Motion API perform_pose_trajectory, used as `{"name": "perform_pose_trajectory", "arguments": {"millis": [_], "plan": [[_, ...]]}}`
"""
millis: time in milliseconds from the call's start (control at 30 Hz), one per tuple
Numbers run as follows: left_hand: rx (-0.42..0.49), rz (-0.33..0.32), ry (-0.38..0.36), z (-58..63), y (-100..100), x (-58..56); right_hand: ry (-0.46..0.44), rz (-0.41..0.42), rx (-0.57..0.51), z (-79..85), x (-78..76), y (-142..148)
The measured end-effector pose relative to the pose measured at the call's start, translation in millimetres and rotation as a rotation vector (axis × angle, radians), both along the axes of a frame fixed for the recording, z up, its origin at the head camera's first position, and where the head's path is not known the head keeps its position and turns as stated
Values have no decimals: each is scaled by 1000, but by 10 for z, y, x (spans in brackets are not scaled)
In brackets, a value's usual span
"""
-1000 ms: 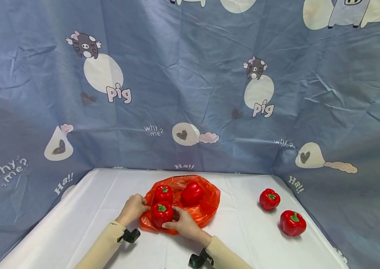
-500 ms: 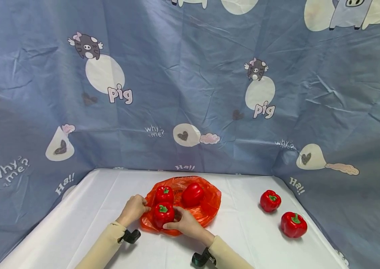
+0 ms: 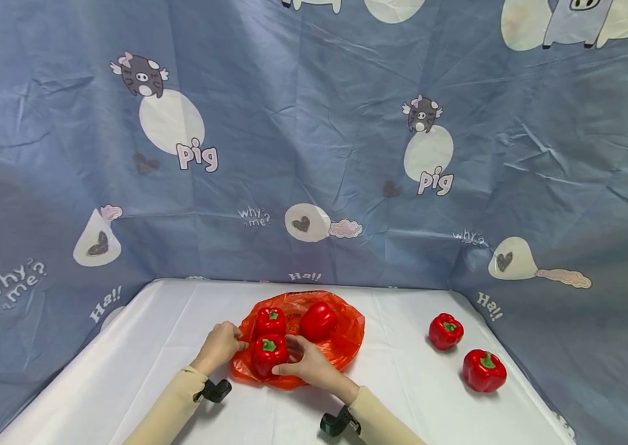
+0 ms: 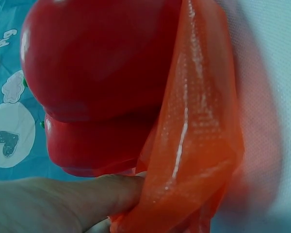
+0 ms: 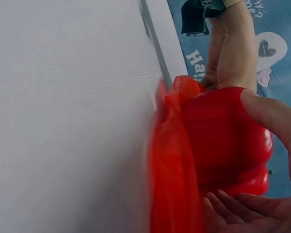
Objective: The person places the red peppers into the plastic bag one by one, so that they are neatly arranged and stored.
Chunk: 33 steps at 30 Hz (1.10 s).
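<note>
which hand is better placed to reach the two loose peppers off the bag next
Right, I'd say: the right hand is nearer the two loose peppers, both on its own side, while the left hand pinches the orange bag at its left edge.

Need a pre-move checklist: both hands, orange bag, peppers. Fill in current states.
1. Left hand has the orange bag: ok, pinching its edge.
2. Bag open on top: ok, the front pepper, back pepper and third pepper all show in it.
3. Front pepper upright: ok, stem up.
4. Right hand clear of the front pepper: not ok, its thumb overlaps it in the head view.
5. Right hand's grip firm: cannot tell.
6. All peppers in the bag: not ok, the far pepper and near pepper sit on the table.
</note>
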<state>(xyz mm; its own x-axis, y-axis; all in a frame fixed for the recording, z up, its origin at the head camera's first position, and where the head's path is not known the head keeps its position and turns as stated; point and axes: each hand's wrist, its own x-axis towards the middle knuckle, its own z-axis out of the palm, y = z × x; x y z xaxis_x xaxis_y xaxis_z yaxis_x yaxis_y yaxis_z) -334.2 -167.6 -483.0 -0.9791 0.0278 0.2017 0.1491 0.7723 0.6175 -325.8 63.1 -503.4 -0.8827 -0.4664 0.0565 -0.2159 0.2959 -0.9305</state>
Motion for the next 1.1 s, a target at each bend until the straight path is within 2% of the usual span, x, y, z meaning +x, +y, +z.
{"name": "perform_pose_trajectory", "arguments": {"millis": [300, 633, 833, 1100], "plan": [[-4, -11, 7, -13, -10, -6, 2, 7, -66, 50, 1, 117], [-10, -8, 14, -42, -41, -22, 33, 21, -115, 230, 57, 265], [1, -8, -3, -31, -19, -27, 33, 51, -112, 379, 172, 366], [0, -13, -3, -35, -17, -34, -4, 116, -115, 499, 409, 504]]}}
